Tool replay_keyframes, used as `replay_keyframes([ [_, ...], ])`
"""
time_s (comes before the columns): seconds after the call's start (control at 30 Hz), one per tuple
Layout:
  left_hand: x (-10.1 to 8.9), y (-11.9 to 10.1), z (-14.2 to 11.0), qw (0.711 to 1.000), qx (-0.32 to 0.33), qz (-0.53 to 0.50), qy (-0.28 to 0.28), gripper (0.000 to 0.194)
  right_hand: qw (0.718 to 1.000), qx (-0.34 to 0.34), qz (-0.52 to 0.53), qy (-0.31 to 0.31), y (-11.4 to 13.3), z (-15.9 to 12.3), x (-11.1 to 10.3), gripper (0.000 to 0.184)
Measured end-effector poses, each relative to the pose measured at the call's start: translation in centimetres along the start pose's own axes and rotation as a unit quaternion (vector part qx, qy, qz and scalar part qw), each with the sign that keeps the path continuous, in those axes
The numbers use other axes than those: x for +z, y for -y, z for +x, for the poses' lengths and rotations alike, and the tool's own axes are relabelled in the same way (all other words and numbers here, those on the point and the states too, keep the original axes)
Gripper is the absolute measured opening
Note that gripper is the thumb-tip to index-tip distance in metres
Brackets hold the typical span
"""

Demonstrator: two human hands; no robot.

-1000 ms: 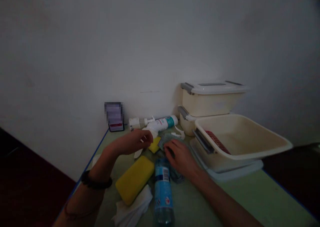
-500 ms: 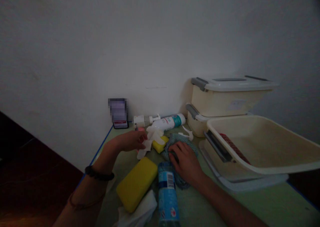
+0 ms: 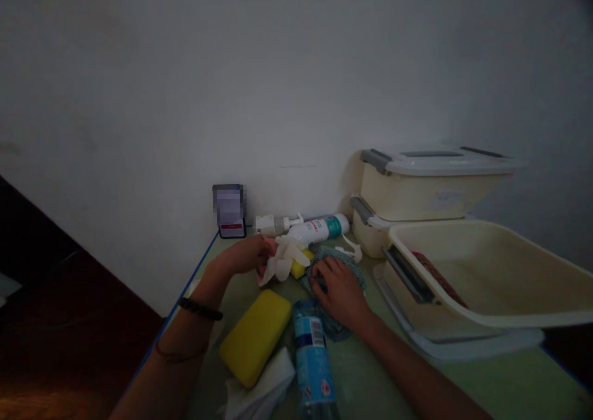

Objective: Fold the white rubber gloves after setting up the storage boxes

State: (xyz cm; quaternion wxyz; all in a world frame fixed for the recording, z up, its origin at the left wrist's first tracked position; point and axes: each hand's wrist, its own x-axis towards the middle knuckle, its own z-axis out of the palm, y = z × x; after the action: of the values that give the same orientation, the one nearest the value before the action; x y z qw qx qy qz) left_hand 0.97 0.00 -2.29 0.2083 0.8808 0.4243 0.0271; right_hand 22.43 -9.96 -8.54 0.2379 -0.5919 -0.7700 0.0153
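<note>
My left hand (image 3: pixel 248 254) is closed, with a soft pink piece (image 3: pixel 269 245) at its fingertips; its kind is hard to make out. Right beside those fingers lies a crumpled white glove (image 3: pixel 286 259), partly over the pink piece. A small yellow sponge (image 3: pixel 301 264) shows between the glove and a grey-blue knitted cloth (image 3: pixel 336 328). My right hand (image 3: pixel 340 290) lies on this cloth, fingers curled into it. Nearer to me are a large yellow sponge (image 3: pixel 256 336), a white cloth (image 3: pixel 264 389) and a blue-labelled clear bottle (image 3: pixel 315 364).
A phone (image 3: pixel 230 213) leans against the wall. Along the back lie a pump bottle (image 3: pixel 273 224), a white and teal bottle (image 3: pixel 319 228) and a white spray head (image 3: pixel 353 250). Stacked lidded boxes (image 3: pixel 417 194) and an open cream bin (image 3: pixel 486 318) occupy the right side.
The pink piece has come up at my left fingertips, and the white glove has shifted and bunched up. My right hand stays on the cloth. The view has tilted slightly.
</note>
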Motion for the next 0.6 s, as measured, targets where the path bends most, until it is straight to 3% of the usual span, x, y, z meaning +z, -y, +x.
replay_keyframes([
  [0.23, -4.4, -2.4, -2.5, 0.981, 0.010, 0.018, -0.193, 0.031, 1.000, -0.007, 0.011, -0.002, -0.3, 0.1, 0.0, 0.010],
  [0.3, -5.0, -3.2, -3.0, 0.972, 0.046, -0.001, -0.229, 0.031, 1.000, -0.008, 0.013, 0.000, -0.4, 0.1, -0.1, 0.010],
  [0.4, -5.2, -3.8, -3.5, 0.972, 0.083, -0.013, -0.220, 0.032, 1.000, -0.012, 0.019, 0.003, -0.3, 0.0, -0.2, 0.010],
  [0.47, -5.2, -3.7, -3.7, 0.974, 0.061, 0.005, -0.217, 0.033, 1.000, -0.014, 0.026, 0.003, -0.4, -0.1, -0.3, 0.010],
  [0.6, -5.2, -3.7, -3.8, 0.964, 0.023, 0.006, -0.265, 0.032, 0.998, -0.026, 0.055, -0.001, -0.5, -0.1, -0.4, 0.012],
])
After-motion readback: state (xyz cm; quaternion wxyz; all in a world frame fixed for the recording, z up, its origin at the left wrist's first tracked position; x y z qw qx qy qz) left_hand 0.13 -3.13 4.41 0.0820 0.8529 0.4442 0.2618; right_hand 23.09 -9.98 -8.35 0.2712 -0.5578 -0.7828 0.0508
